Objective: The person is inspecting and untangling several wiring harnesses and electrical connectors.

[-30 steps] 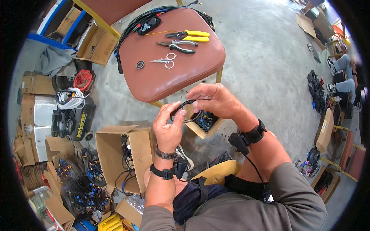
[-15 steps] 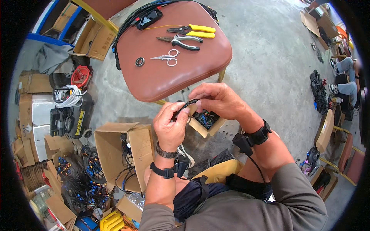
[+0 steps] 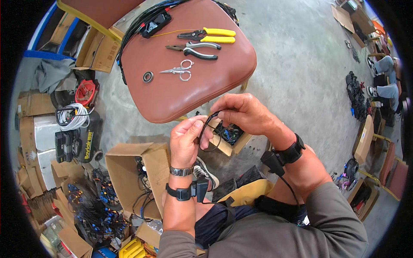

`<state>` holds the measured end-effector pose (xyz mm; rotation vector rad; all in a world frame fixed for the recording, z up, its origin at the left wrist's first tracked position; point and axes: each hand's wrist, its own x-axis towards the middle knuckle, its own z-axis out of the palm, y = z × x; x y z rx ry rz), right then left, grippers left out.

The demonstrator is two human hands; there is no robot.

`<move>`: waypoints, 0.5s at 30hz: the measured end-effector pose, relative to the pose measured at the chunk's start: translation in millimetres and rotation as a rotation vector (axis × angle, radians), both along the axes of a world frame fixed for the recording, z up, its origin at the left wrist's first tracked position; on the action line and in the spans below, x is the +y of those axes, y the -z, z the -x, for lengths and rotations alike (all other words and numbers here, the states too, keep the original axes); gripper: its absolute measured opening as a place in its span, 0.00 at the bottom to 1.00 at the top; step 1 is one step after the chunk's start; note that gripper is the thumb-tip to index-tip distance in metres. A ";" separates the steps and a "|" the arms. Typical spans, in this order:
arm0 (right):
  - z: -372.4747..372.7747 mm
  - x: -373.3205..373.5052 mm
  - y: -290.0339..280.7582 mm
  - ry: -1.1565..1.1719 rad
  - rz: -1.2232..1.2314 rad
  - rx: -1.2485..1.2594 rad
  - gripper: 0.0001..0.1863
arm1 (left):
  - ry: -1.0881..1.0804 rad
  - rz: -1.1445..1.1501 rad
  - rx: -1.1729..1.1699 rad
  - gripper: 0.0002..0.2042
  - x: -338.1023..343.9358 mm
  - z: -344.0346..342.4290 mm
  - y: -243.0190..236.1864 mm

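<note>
Above my lap, a thin black cable (image 3: 209, 119) bends in a loop between my two hands. My right hand (image 3: 246, 114) pinches its upper end between thumb and fingers. My left hand (image 3: 186, 139) is loosely curled about the loop, its fingertips behind the cable; its exact grip is partly hidden. On the brown padded stool (image 3: 193, 86) beyond my hands lie yellow-handled wire strippers (image 3: 208, 35), grey-and-black pliers (image 3: 195, 50), silver scissors (image 3: 180, 70) and a small ring-shaped bearing (image 3: 148, 77).
A black device (image 3: 156, 23) and a bundle of black cables (image 3: 137, 32) lie along the stool's far left edge. Below my hands stands a small box of wire pieces (image 3: 232, 134). An open cardboard box (image 3: 127, 180) and heaped wiring (image 3: 92, 208) are at left; chairs (image 3: 387, 167) stand at right.
My left fingers have loosened and spread a little, and the cable now hangs in a wider loop. My right hand keeps its pinch. The view has shifted slightly.
</note>
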<state>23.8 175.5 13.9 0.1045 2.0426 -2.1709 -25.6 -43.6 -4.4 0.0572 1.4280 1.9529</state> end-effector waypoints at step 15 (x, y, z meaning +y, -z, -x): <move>0.0 -6.8 4.4 -0.007 -0.078 0.027 0.10 | 0.128 0.125 0.080 0.16 -0.5 -0.7 -3.1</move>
